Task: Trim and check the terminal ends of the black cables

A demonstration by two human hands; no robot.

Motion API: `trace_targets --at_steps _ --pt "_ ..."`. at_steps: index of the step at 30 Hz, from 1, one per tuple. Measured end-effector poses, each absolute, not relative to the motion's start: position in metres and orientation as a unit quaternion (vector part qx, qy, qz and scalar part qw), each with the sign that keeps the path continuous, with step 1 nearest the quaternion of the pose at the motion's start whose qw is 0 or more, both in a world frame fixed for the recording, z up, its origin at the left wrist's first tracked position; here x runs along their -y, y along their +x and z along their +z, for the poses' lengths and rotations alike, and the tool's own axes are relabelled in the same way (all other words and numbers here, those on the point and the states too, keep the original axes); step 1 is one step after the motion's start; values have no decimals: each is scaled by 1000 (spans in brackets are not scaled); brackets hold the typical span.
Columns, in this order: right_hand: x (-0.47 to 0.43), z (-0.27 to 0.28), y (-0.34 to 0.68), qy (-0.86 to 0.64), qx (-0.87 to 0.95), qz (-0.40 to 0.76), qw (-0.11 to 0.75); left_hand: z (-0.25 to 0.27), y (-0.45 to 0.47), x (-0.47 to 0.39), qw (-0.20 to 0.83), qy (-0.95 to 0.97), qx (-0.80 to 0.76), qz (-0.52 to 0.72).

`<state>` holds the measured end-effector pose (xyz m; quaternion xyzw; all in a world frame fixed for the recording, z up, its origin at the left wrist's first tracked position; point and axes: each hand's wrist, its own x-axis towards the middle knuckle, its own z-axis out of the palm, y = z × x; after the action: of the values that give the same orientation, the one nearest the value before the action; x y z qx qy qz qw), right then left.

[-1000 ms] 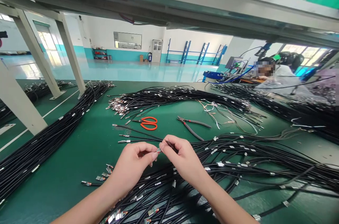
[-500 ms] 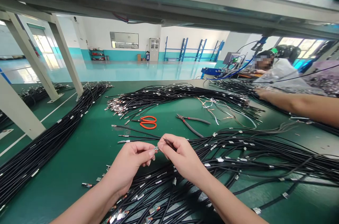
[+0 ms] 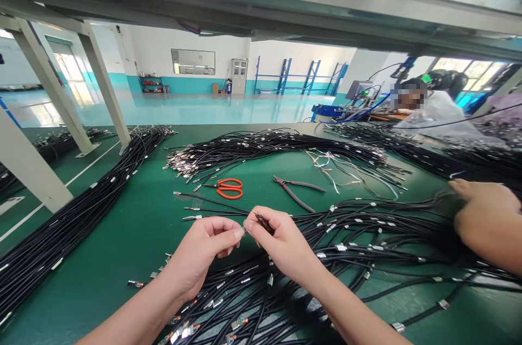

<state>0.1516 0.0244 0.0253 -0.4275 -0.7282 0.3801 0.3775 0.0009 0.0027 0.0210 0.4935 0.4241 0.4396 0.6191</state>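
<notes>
orange scissors (image 3: 229,188) lay flat on green table (image 3: 122,236) | pliers (image 3: 297,190) just right of them | co-worker's hand (image 3: 487,220) rested on cable pile (image 3: 408,236) at right edge

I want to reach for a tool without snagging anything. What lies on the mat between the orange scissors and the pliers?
In the head view, the stretch between the scissors and the pliers is bare green mat; no cables cross it.
</notes>
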Motion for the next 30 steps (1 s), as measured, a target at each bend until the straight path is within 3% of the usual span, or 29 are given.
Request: trace_targets --at_steps 10,30 --pt "-24 23 151 -399 709 449 369 17 1 -5 622 473 -447 436" --pt "-26 23 153 -442 711 408 365 16 -2 -3 669 464 -402 419"
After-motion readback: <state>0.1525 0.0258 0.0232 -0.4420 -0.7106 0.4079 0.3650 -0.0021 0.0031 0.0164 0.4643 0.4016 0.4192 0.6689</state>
